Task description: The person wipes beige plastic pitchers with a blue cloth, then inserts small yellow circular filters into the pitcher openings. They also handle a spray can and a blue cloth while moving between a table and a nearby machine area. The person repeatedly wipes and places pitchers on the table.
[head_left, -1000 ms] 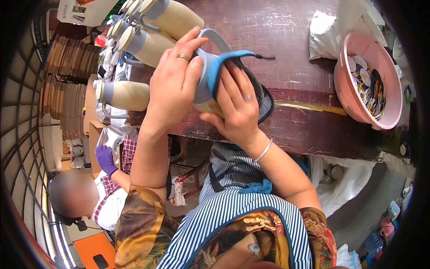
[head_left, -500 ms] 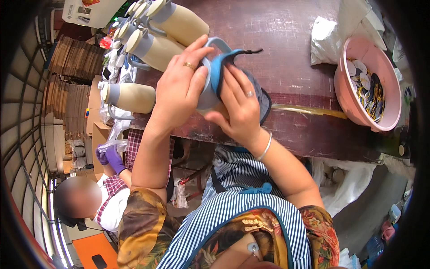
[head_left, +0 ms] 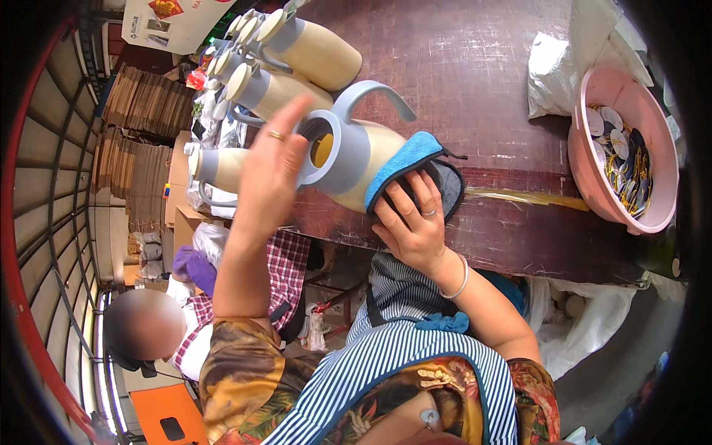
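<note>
- My right hand (head_left: 415,222) grips a blue cloth (head_left: 400,167) against the cream jug (head_left: 363,159), lying mouth toward nine o'clock on the bench (head_left: 475,74).
- My left hand (head_left: 271,167) hovers open beside its mouth.

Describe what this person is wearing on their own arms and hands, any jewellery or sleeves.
The left hand has a thin gold-coloured ring on one finger. The right hand also wears a ring, and a slim silver-coloured bangle circles its wrist. Both forearms are bare; short, loose sleeves in a brown, orange and green floral print cover the upper arms.
</note>
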A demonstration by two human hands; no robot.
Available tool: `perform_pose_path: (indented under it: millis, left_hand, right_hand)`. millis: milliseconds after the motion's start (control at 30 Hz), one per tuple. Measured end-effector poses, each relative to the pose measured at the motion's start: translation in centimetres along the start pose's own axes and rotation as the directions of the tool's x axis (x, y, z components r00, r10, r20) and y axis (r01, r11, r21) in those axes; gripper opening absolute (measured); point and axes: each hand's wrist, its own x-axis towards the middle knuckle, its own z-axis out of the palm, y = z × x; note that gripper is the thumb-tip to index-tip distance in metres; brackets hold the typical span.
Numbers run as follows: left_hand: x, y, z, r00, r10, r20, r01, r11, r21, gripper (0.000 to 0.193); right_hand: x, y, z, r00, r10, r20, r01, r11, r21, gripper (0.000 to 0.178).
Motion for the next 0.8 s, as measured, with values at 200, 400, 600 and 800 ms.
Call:
perform_pose_path:
  millis: [200,400,600,800]
  left_hand:
    - [0.2,1.2,2.1,0.941,0.336,0.034,-0.334,0.912,0.239,0.044]
    - [0.2,1.3,2.4,0.949,0.316,0.004,-0.300,0.895,0.331,0.041]
    - [-0.2,1.4,2.5,0.951,0.310,-0.014,-0.285,0.890,0.356,0.042]
    - [-0.2,1.4,2.6,0.948,0.315,-0.037,-0.279,0.884,0.376,0.042]
  right_hand:
    - [6.9,-0.3,0.9,0.978,0.176,-0.109,-0.156,0.974,0.167,0.059]
    - [7.3,1.5,0.6,0.959,0.268,-0.098,-0.211,0.897,0.388,0.032]
    - [2.5,2.7,-2.1,0.379,0.913,0.151,-0.223,-0.068,0.972,0.034]
    - [9.1,5.8,-1.7,0.815,0.563,0.134,-0.421,0.418,0.805,0.020]
